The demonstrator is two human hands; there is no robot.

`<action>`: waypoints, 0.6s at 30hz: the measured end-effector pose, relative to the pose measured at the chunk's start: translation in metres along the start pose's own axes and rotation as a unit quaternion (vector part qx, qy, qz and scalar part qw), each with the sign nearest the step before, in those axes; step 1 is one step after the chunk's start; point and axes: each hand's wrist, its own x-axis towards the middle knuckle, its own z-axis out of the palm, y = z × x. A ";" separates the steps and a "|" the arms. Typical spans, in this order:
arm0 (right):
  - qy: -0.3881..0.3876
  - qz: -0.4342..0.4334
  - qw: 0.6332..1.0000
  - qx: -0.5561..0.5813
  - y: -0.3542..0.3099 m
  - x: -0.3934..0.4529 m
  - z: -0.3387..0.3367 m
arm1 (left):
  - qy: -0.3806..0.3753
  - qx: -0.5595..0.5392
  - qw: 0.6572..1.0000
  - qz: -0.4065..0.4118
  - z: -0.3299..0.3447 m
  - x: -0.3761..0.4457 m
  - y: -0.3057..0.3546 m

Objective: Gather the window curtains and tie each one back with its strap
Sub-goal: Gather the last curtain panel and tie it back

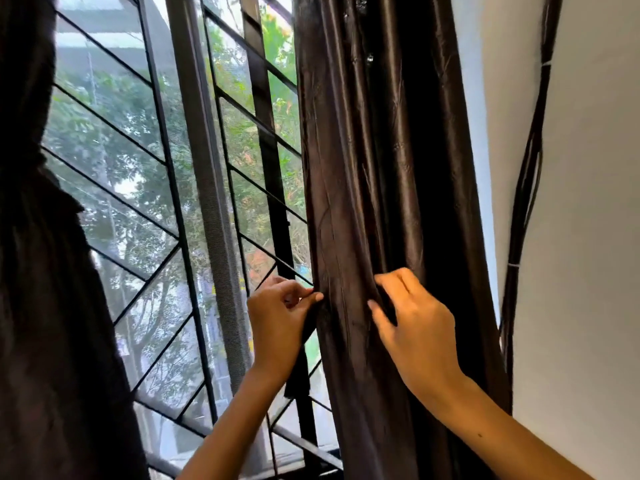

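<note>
Right now your right-side curtain point(374, 202) hangs gathered into a tall dark bundle between the window grille point(194, 188) on the left and the white wall point(588, 237) on the right, its long axis running straight up and down. Your left hand point(277, 323) sits at the bundle's left edge, thumb and forefinger pinching the strap point(300, 372), whose loose end dangles down below that hand, close against the curtain's near-left side. Your right hand point(412, 320) is just right of the middle folds, fingers curled into the fabric and gripping a pleat or perhaps the strap's other end; you cannot tell which, since dark cloth lies on dark cloth. Both hands are level with each other, with the width of the bundle's front between them.

So the move ahead likely turns on this: the strap lies across the curtain's vertical axis, and its free end is on the left, nearer your left hand. Judging from here, that end has to travel rightward across the folds to meet your right hand. The other curtain point(52, 271) fills the near left, apparently drawn aside; no strap shows on it.
</note>
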 end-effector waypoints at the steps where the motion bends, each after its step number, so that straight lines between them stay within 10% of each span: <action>1: 0.004 -0.003 1.000 -0.002 -0.005 -0.002 0.005 | 0.001 0.003 1.000 0.001 -0.009 0.000 0.001; 18: -0.135 -0.047 0.990 0.013 -0.071 -0.021 0.063 | -0.056 -0.106 0.986 -0.117 -0.069 0.001 0.015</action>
